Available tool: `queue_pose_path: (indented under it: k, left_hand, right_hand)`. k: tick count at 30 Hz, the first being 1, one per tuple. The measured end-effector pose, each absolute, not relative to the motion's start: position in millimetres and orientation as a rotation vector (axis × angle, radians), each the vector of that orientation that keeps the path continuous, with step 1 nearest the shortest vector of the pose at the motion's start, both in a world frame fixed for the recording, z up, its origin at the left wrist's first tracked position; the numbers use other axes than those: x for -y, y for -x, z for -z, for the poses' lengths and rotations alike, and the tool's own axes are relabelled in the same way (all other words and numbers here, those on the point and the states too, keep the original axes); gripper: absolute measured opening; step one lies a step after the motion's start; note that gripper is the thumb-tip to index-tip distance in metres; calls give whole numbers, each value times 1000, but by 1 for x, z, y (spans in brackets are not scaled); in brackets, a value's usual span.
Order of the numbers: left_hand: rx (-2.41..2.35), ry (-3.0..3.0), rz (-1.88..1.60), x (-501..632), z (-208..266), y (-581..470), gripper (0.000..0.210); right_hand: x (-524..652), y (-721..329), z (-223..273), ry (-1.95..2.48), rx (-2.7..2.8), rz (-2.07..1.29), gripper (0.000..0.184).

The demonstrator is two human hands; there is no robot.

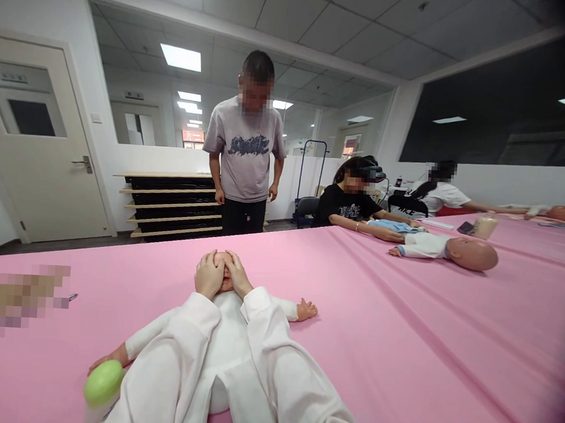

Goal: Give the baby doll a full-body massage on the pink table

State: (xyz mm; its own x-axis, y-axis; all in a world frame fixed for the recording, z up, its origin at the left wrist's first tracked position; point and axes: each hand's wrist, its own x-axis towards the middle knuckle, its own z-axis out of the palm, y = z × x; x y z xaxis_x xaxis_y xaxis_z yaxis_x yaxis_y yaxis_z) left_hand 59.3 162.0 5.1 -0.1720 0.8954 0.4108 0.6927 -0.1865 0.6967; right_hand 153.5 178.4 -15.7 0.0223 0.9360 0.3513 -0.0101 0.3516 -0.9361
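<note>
A baby doll in a white outfit lies on its back on the pink-covered table, its head away from me and its arms spread. My left hand cups the left side of its head, and my right hand cups the right side. Between the two hands a narrow strip of the doll's face shows; the rest of its head is covered. The fingers curve over the head, and their tips are partly hidden. My white sleeves lie above the doll's body and legs.
A bottle with a green cap stands near the doll's hand at the lower left. A blurred-out item lies at the left. Across the table a person stands. To the right, another person handles a second doll.
</note>
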Motion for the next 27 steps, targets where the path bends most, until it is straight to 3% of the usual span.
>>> queue_pose_path:
  k: [27]
  left_hand:
    - [-1825, -1847, -1290, -161, -5, -57, 43]
  right_hand:
    - [-179, -152, 15, 957, 1318, -947, 38]
